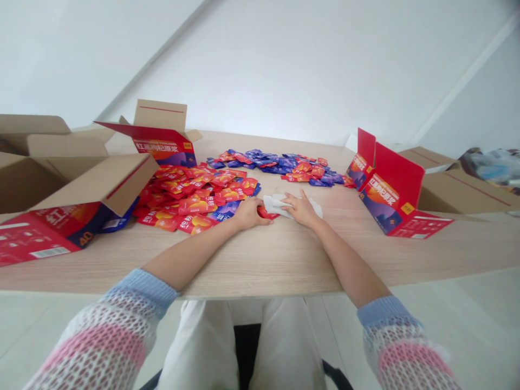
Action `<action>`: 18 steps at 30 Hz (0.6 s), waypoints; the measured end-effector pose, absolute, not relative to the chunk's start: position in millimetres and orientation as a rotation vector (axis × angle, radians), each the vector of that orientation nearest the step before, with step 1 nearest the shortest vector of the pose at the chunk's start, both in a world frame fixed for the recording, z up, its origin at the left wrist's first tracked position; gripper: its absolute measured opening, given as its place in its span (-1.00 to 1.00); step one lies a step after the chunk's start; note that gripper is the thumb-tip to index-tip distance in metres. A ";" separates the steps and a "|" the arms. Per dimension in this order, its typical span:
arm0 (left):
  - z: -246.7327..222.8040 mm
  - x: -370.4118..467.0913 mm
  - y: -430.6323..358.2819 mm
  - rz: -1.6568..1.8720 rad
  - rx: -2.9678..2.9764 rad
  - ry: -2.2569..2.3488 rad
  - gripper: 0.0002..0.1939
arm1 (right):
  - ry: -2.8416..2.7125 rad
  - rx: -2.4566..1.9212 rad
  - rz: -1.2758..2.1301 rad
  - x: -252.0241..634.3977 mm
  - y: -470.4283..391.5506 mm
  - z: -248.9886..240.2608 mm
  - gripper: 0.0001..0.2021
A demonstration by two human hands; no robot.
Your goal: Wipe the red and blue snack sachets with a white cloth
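Note:
My left hand (pixel 251 213) is curled with its thumb and fingers around the edge of a red sachet (pixel 268 214) on the table. Just to the right, my right hand (pixel 303 209) holds a crumpled white tissue (pixel 276 205) down, and part of the tissue sticks out on both sides of the hand. The tissue's left end reaches the red sachet. A large heap of red sachets (pixel 195 203) lies left of my left hand, with a few blue ones among them. Farther back, beyond both hands, is a mixed pile of blue and red sachets (pixel 264 161).
Open red cartons stand on the table: one at the near left (pixel 60 227), one behind the red heap (pixel 162 146), and one at the right (pixel 390 195). A plastic-wrapped bundle (pixel 493 165) sits at the far right. The wooden table's (pixel 260 271) front edge is before my knees.

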State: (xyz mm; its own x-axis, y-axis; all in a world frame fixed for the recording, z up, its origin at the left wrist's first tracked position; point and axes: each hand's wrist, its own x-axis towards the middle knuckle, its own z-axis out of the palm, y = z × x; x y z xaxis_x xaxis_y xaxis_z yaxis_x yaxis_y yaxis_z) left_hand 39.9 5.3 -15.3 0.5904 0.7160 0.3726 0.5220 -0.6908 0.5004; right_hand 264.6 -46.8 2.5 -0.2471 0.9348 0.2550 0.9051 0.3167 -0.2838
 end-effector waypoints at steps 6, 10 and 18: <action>-21.2 41.9 5.6 0.778 2.515 1.065 -0.40 | -1.735 -2.177 0.096 295.6 -45.0 -0.5 -0.66; -18.0 40.8 -4.5 0.813 2.521 1.076 -0.43 | -1.535 -2.059 0.209 309.4 -52.0 -5.0 -0.57; -1.8 35.5 -23.4 0.843 2.524 1.012 -0.64 | -1.891 -1.373 0.538 234.2 -67.5 -6.3 -0.52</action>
State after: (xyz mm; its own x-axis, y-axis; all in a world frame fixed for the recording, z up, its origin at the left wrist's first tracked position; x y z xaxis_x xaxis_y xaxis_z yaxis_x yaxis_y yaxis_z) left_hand 35.5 -23.4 -1.8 0.5810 0.7028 0.4105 0.5309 -0.7095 0.4633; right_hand 234.2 -67.5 -6.3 -0.1665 0.9357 0.3110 0.6321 0.3433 -0.6947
